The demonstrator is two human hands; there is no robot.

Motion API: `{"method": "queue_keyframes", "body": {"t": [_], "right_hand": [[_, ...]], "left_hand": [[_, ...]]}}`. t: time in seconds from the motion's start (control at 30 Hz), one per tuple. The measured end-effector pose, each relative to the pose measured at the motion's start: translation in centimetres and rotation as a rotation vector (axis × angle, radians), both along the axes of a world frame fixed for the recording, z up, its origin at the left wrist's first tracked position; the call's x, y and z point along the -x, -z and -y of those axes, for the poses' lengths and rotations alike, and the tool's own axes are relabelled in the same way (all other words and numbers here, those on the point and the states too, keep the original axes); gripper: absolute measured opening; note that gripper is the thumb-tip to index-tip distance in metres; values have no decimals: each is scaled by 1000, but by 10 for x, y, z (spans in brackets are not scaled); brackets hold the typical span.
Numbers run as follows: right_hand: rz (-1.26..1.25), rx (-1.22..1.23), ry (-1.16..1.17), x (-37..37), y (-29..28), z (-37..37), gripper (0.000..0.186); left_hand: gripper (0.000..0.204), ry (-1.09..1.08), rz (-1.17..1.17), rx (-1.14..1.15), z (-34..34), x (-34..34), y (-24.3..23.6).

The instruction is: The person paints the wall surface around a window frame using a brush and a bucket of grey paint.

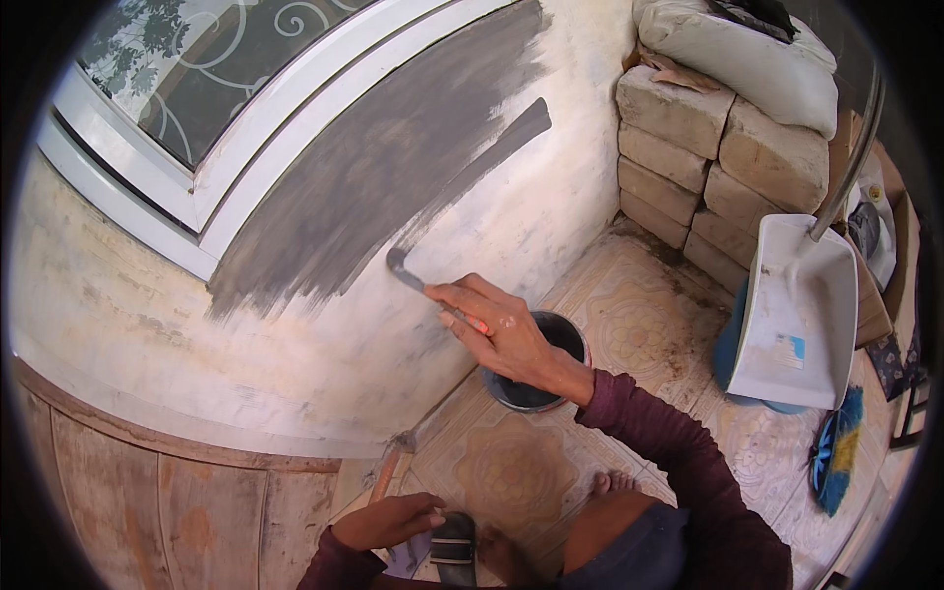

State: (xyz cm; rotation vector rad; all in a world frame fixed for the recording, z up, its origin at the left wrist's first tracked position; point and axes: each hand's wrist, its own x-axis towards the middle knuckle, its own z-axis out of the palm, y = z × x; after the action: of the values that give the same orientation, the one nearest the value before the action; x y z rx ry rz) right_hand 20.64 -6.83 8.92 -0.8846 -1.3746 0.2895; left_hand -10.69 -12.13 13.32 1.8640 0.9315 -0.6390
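Observation:
My right hand (506, 339) is closed around the orange handle of a paintbrush (411, 278). Its grey-coated bristles touch the whitish wall (393, 344), at the lower end of a fresh dark stroke. Grey paint (344, 167) covers a broad band of wall beside the white window frame (221, 221). Partly hidden under my right wrist, a bucket (536, 406) of dark grey paint stands on the floor. Low at the front, my left hand (388, 521) hangs with loosely bent fingers and nothing in it. Near it lies a tool with an orange-brown handle (386, 472).
Stacked pale blocks (674, 147) with a white sack (747, 49) on top fill the far corner. On the right are a white long-handled dustpan (796, 315) and a blue-and-yellow broom head (838, 452). A dark slipper (453, 546) sits by my feet on the tiles.

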Motion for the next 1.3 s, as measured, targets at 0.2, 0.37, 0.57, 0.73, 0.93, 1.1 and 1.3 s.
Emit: {"method": "queue_keyframes", "body": {"t": [0.2, 0.37, 0.57, 0.73, 0.93, 1.1, 1.3], "right_hand": [[-329, 130, -159, -49, 9, -21, 27], [-499, 56, 135, -133, 18, -29, 30], [-154, -20, 358, -52, 11, -23, 30], [184, -156, 165, 54, 10, -10, 43], [148, -155, -41, 64, 1, -4, 40], [-448, 70, 63, -25, -3, -19, 26], [-54, -38, 371, -1, -3, -14, 32]], "left_hand": [[45, -57, 40, -6, 4, 10, 0], [44, -50, 69, 18, 5, 16, 4], [46, 4, -2, 14, 2, 5, 3], [46, 31, 35, -3, 4, -4, -5], [43, 13, 60, -18, 8, 4, -5], [47, 16, 45, 12, 9, 4, -13], [44, 60, 85, -7, 11, 10, -6]]}}
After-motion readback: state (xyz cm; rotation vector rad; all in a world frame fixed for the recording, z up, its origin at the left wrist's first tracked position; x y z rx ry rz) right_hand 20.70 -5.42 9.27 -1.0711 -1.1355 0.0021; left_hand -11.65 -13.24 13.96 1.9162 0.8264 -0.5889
